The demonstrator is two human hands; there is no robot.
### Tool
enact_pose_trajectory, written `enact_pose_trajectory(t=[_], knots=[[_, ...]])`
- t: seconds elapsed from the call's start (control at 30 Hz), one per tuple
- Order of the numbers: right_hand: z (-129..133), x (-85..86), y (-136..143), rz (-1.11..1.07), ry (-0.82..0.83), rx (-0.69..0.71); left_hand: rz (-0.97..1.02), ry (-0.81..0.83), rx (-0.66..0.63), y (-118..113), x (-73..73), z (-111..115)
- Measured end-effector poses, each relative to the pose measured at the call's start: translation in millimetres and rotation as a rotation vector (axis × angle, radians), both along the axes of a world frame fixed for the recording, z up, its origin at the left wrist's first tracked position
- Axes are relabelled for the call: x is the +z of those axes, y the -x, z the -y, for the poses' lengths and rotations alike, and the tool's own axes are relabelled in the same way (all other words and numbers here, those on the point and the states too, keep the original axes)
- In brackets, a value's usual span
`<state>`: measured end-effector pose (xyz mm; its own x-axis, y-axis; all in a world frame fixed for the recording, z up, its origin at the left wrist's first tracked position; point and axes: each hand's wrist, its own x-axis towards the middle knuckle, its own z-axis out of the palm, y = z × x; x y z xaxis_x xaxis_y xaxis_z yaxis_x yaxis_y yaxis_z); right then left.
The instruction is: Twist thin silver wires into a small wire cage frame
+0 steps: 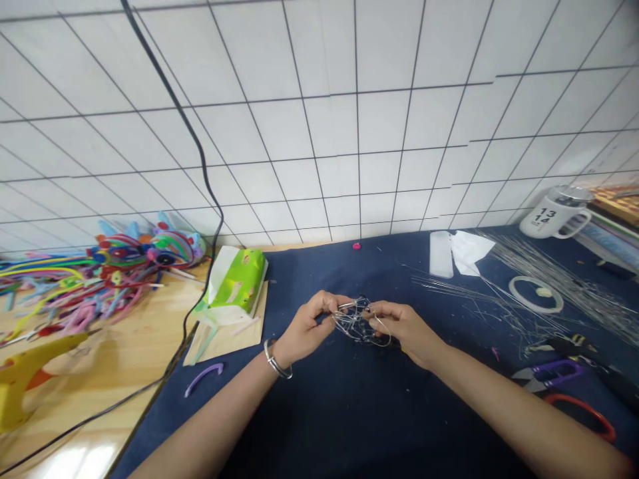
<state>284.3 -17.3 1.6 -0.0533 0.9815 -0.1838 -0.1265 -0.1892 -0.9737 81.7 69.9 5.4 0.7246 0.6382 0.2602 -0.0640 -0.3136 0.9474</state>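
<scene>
Between my two hands, above the dark blue cloth point(319, 406), is a small openwork frame of bent silvery wire point(355, 320). My left hand point(314, 322) pinches its left side between thumb and fingers; a bracelet point(277, 362) circles that wrist. On the other side, my right hand point(404, 326) has its fingers closed on the frame's right edge, where a loop of wire curves out below the fingertips. The wires overlap, so I cannot make out the frame's exact shape.
Left: a green tissue pack point(239, 279), a yellow glue gun point(30, 379), a black cable point(200, 153), colourful pipe cleaners point(74, 286) and a purple strip point(204, 379). Right: loose wires point(564, 279), a wire coil point(536, 295), purple-handled scissors point(554, 372), pliers point(574, 342) and a white mug point(546, 216).
</scene>
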Motion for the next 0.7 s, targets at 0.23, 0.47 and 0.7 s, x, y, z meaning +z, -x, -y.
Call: enact_pose_trajectory(t=[0.23,0.47,0.7], knots=[[0.8,2.9,-1.6,-0.075,0.025,0.032,0.033,0.122,-0.076,-1.8,-6.3,-0.5],[-2.8,8.3,-8.9,-0.077,-0.002,0.062,0.146,0.253,-0.029,0.0,-10.9,-12.0],[-5.3,7.9,-11.9,-0.027,-0.040,0.046,0.147,0.334,-0.040,-0.8,-14.7,-15.9]])
